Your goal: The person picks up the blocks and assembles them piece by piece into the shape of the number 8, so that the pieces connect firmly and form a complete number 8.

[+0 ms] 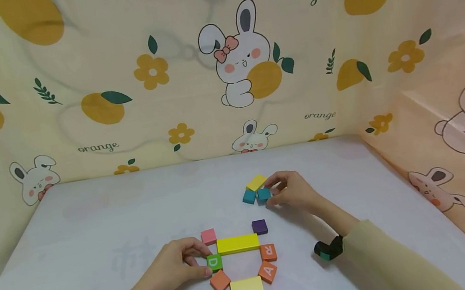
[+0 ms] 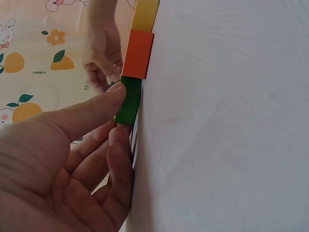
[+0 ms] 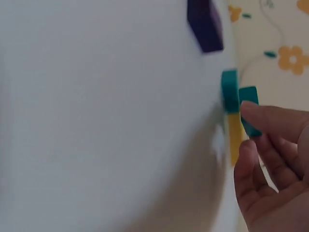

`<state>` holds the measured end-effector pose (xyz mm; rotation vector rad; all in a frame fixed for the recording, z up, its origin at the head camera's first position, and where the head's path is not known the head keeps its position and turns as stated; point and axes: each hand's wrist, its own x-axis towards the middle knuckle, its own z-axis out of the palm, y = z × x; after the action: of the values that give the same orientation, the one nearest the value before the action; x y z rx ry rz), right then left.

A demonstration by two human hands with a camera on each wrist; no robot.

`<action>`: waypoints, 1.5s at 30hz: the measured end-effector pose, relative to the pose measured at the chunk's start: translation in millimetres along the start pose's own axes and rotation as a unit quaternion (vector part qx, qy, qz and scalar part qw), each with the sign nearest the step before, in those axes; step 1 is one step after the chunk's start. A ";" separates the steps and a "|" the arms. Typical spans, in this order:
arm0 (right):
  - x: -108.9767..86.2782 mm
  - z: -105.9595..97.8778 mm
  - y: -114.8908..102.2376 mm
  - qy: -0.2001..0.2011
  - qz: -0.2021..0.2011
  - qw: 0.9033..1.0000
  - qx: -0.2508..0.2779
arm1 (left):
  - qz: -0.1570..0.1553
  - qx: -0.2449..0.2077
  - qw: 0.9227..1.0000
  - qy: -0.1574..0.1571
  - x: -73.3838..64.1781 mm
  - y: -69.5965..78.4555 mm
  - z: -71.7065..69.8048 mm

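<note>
My left hand [image 1: 171,267] pinches a green block [image 1: 215,263] marked D, at the left side of a ring of blocks. Seen from the left wrist, the thumb lies against this green block [image 2: 129,100], which adjoins an orange block [image 2: 139,54]. Farther back, my right hand [image 1: 293,190] holds a teal block [image 1: 263,196] between thumb and fingers. Close by it are a second teal block [image 1: 248,196] and a yellow block [image 1: 257,182]. In the right wrist view, the held teal block [image 3: 250,110] appears raised beside the other teal one [image 3: 230,91].
The ring includes a long yellow block [image 1: 237,244], a pale yellow block [image 1: 247,289], and orange blocks marked R [image 1: 268,253] and A [image 1: 268,272]. A plain orange block [image 1: 220,282] is at lower left. Pink [image 1: 208,237] and purple [image 1: 259,227] blocks stand behind, on the white tabletop [image 1: 113,225].
</note>
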<state>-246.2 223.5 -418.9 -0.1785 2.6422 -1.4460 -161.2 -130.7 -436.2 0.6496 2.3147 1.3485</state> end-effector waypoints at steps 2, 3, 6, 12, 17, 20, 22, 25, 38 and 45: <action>-0.8 4.5 -10.0 -0.015 -0.024 1.000 0.006 | 0.000 0.001 1.000 0.001 0.6 0.0 0.3; -0.4 7.3 -14.8 -0.026 -0.038 0.999 0.012 | -0.003 0.003 1.000 0.002 0.6 0.1 0.2; 4.1 19.0 -27.6 -0.055 -0.067 0.996 0.027 | -0.009 0.001 1.000 0.003 1.5 1.1 0.2; 20.8 49.2 -44.5 -0.116 -0.087 0.989 0.028 | -0.014 -0.012 1.000 0.003 2.3 3.1 -0.2; 34.6 71.7 -49.0 -0.156 -0.084 0.984 0.007 | -0.012 -0.015 1.000 0.002 2.2 3.3 -0.2; 37.7 80.6 -51.9 -0.172 -0.083 0.982 -0.003 | -0.013 -0.016 1.000 0.002 2.5 3.9 -0.1; 38.2 84.5 -54.9 -0.177 -0.082 0.981 -0.007 | -0.012 -0.014 1.000 0.002 2.5 4.1 -0.1; 38.1 88.4 -60.9 -0.178 -0.082 0.980 -0.019 | -0.009 -0.011 1.000 0.003 2.1 4.0 -0.2; 37.3 98.1 -68.6 -0.191 -0.076 0.979 -0.001 | -0.014 -0.019 1.000 0.001 2.1 5.5 0.0; 36.0 101.6 -65.8 -0.204 -0.075 0.976 0.020 | -0.013 -0.015 1.000 0.002 1.4 5.6 0.3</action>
<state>-262.0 98.3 -419.7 -0.6111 2.3048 -1.3304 -161.1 -127.3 -431.5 0.6060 2.2941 1.3698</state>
